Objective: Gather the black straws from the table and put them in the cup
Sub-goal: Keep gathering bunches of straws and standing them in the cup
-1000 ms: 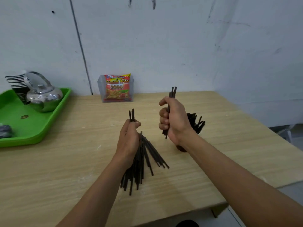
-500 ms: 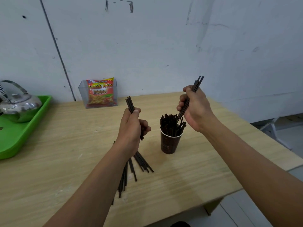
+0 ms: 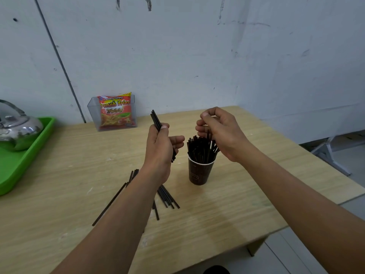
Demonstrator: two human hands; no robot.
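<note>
Gripping a small bunch of black straws (image 3: 157, 120), the left hand (image 3: 161, 147) was closed around them above the table (image 3: 59, 194), thumb pressed on top. The bunch was tilted, upper ends leaning away to the left above the fist, lower ends poking out under the palm near the cup's rim. Right hand (image 3: 219, 133) hovered over the dark brown paper cup (image 3: 199, 172), fingers loosely curled, thumb and forefinger tips close together; lower fingers touched or nearly touched the tops of the straws in the cup (image 3: 200, 149), cannot tell whether it gripped any. The cup stood upright near the middle of the table, packed with black straws fanning a bit above its white rim.

Loose straws (image 3: 167, 197) lay flat on the table just in front of the cup to its left, partly hidden under the left forearm. One single straw (image 3: 109, 204) lay diagonal further left, apart from the pile.

Far left: green tray (image 3: 23, 157) on the table with a shiny metal kettle (image 3: 17, 129) on it, cut by the frame edge. Against the wall, a clear plastic holder (image 3: 92, 113) held a red French Fries snack packet (image 3: 115, 111), upright, well behind the cup.
</note>
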